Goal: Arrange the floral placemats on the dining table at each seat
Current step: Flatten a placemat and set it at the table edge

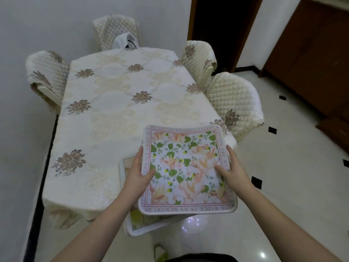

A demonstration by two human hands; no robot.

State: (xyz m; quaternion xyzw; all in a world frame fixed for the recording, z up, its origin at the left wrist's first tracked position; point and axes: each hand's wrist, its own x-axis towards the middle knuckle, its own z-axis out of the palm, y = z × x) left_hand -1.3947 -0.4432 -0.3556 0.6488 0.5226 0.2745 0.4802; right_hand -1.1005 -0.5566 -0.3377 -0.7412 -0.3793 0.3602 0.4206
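Fingers of your left hand [137, 173] and right hand [233, 172] grip the top floral placemat [186, 171] by its left and right edges, above the table's [113, 103] near corner.

Two bare forearms entered from about 6 o'clock; no sleeves reached the wrists. Left hand [136, 174] and right hand [234, 172] wore no rings or watch. Fingernails were short, unpainted.

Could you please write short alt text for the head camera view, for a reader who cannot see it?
A person's left hand and right hand hold a floral placemat by its side edges over the near corner of a dining table with a cream embroidered cloth. More placemats lie beneath it, and four quilted chairs surround the table.
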